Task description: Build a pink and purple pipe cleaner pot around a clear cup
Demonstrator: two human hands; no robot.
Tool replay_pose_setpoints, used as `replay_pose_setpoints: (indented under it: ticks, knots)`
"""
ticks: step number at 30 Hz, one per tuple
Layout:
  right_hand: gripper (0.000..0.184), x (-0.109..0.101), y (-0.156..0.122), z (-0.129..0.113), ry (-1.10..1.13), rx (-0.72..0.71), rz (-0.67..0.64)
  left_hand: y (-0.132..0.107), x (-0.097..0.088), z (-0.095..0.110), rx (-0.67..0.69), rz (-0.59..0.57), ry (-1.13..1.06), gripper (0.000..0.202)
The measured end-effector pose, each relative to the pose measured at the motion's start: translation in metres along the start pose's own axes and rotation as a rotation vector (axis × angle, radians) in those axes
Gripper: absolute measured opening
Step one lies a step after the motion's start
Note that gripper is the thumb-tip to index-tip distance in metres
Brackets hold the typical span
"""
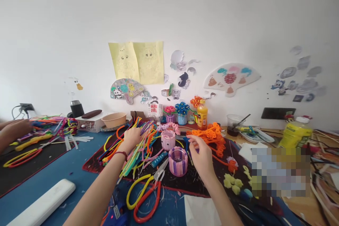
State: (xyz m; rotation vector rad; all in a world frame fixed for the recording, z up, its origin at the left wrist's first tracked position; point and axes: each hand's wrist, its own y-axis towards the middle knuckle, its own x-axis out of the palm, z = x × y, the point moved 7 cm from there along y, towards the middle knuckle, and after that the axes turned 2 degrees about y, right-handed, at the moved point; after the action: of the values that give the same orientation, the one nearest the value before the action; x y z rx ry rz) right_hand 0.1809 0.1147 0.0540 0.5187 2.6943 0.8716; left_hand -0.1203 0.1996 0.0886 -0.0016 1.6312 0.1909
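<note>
My left hand (131, 139) reaches into a heap of many-coloured pipe cleaners (137, 152); its fingertips are hidden among the stems. My right hand (200, 155) is bent with thumb and fingers drawn together around a small blue pipe cleaner piece (186, 143). Left of that hand stands a purple-and-pink striped cup (178, 164), open at the top. Just behind it sits a pink cup (168, 140) with two dark eyes and a fuzzy pink loop (169, 127) above it. In front lie scissors (147, 194) with one yellow and one red handle, blades spread.
A blue glue gun (116, 208) with a red light lies front left, near a long white case (43, 203). Orange pipe cleaner shapes (214, 135) and a juice bottle (202, 114) stand behind. At far left, another person's hand (19, 129) works over more pipe cleaners.
</note>
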Motion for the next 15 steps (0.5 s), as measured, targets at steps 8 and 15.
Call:
replay_pose_setpoints:
  ticks: [8,15]
  knots:
    - [0.025,-0.012,0.007,0.014,0.062,0.121,0.020,-0.012,-0.057,-0.002,-0.075,0.323,-0.082,0.036]
    - [0.026,-0.012,0.012,0.031,0.241,0.281,-0.021,-0.034,-0.096,0.047,0.331,0.404,-0.316,0.029]
